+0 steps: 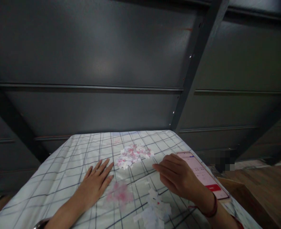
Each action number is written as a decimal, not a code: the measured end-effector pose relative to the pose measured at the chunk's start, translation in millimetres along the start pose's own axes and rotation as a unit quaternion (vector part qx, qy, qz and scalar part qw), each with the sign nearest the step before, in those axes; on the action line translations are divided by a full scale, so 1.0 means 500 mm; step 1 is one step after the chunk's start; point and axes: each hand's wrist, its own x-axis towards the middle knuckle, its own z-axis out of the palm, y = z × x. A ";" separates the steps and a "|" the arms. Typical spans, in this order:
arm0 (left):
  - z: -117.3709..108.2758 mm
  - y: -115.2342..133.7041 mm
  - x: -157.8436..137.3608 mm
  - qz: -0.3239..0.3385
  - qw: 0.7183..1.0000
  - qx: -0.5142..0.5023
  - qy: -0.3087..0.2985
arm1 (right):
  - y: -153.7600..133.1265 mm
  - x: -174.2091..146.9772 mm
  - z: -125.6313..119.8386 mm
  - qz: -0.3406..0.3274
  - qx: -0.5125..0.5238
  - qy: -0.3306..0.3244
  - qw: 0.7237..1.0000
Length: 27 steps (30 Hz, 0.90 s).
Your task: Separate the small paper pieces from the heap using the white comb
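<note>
My left hand (94,183) lies flat on the checked cloth (83,149), fingers spread, with a ring on one finger. My right hand (178,175) hovers or rests near the middle right of the cloth, its fingers curled together; whatever they hold, if anything, is hidden. Between and beyond the hands sits a heap of small torn white paper scraps (133,155) with pink and red marks. Nearer to me is a looser group of white paper scraps (156,210). A blurred pinkish, see-through patch (120,194) shows beside my left fingers; I cannot make out its kind.
A phone (202,175) with a lit screen lies at the cloth's right side, partly behind my right hand and wrist. Grey metal panels (95,111) rise behind the far edge. A brown cardboard box (242,197) stands below on the right, over a wooden floor (261,181).
</note>
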 end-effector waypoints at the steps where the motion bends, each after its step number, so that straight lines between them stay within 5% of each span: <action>1: 0.002 -0.001 0.000 0.000 1.000 0.000 0.003 | -0.002 0.001 -0.001 -0.001 0.002 0.007 1.000; 9: -0.009 0.005 -0.001 -0.006 1.000 -0.008 -0.019 | 0.026 -0.012 -0.006 0.063 -0.091 0.050 0.993; 17: -0.009 0.006 0.001 -0.010 1.000 -0.005 -0.019 | 0.026 -0.022 0.026 0.042 -0.105 -0.018 0.993; 27: -0.012 0.010 0.001 -0.016 0.999 -0.002 -0.033 | 0.026 -0.019 0.030 0.038 -0.104 -0.008 0.994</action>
